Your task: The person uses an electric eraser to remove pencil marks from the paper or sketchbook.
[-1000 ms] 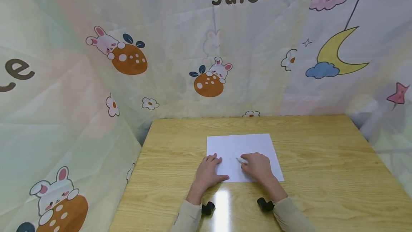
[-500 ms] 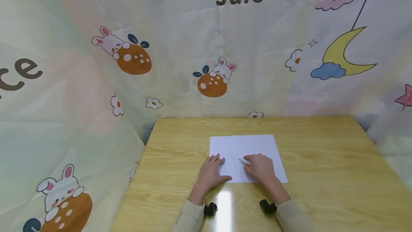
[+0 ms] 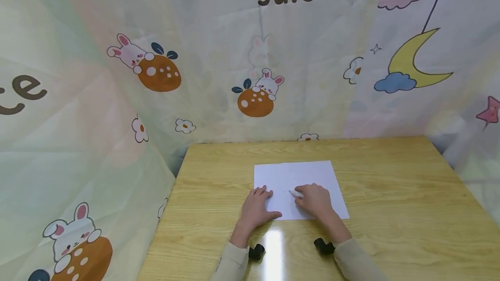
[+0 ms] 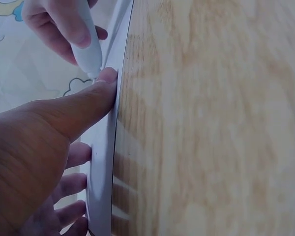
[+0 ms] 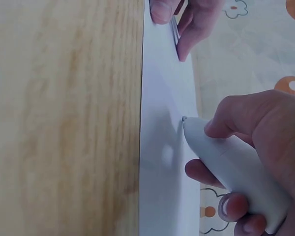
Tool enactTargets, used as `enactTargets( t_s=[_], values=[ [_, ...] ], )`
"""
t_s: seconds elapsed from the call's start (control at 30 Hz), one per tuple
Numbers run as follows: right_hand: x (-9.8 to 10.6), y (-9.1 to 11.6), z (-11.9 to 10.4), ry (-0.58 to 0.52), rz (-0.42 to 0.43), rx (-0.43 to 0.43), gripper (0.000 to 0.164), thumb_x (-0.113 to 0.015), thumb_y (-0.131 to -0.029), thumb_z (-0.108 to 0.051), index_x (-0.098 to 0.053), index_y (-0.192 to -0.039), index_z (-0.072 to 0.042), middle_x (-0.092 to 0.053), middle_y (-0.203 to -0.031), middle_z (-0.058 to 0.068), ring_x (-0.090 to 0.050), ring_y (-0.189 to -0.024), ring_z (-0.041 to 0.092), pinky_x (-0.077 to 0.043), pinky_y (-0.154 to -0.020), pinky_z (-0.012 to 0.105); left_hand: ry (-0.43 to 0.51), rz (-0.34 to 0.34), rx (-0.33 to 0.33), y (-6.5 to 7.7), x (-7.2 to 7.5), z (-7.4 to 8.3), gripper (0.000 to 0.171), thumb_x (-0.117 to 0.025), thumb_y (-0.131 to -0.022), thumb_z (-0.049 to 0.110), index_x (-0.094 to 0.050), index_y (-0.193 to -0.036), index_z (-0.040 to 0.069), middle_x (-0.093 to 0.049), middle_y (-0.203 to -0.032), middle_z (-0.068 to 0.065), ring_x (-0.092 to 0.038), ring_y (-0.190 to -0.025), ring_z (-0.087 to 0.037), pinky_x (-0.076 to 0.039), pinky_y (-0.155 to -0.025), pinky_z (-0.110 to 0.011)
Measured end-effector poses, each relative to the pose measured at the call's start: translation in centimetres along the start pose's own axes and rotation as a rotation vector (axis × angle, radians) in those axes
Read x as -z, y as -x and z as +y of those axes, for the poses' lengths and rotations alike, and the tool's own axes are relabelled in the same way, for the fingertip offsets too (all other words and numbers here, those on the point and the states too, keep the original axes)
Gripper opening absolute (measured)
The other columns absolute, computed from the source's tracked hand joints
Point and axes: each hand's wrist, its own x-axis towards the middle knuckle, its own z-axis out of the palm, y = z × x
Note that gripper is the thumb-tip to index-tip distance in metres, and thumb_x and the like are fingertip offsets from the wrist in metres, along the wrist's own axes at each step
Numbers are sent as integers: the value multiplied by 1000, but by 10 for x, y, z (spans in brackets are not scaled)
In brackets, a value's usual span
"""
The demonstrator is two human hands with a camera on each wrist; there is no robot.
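A white sheet of paper (image 3: pixel 275 174) lies flat on the wooden table. My left hand (image 3: pixel 255 207) rests on its left side, fingers spread and thumb along the near edge. In my right hand (image 3: pixel 314 198) is a thick white pen-shaped tool (image 3: pixel 297 194), gripped between thumb and fingers. The right wrist view shows the rounded body of this tool (image 5: pixel 226 160) tapering to a small tip right at the paper (image 5: pixel 162 147). In the left wrist view, the left thumb (image 4: pixel 88 103) presses near the paper's edge.
The wooden table (image 3: pixel 390 185) extends well beyond the paper on both sides. A printed cloth (image 3: pixel 211 55) with rabbits and flowers hangs behind it and along the left. Black wrist pieces, one by the left sleeve (image 3: pixel 255 252) and one by the right (image 3: pixel 324 246), sit just over the table.
The head view shifts slightly from side to side. Relative to the paper, both hands and the white tool stay almost in place.
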Motion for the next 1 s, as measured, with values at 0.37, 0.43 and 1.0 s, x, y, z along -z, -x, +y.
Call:
enactTargets(
  t_s=[0.37, 0.43, 1.0],
  values=[
    [-1, -1, -1, -8, -17, -25, 29, -71, -79, -25, -76, -107, -17, -72, -86, 5, -46, -56, 16, -39, -43, 31, -13, -27, -5, -3, 4, -1, 77, -76, -75, 59, -59, -135, 14, -45, -146, -13, -39, -133, -32, -36, -107, -44],
    [-2, 0, -1, -13, -24, -34, 30, -71, -79, -26, -76, -107, -17, -72, -87, 5, -48, -57, 15, -40, -45, 31, -17, -41, -6, -3, 4, -1, 77, -76, -75, 58, -59, -135, 14, -45, -146, -13, -39, -133, -32, -36, -107, -44],
    [-5, -2, 0, -19, -8, 8, 27, -71, -80, -25, -77, -106, -18, -73, -89, 3, -59, -64, 17, -46, -47, 35, -5, -43, -5, -3, 3, -1, 77, -76, -74, 60, -60, -134, 14, -45, -146, -12, -40, -133, -29, -37, -106, -42]
  ],
)
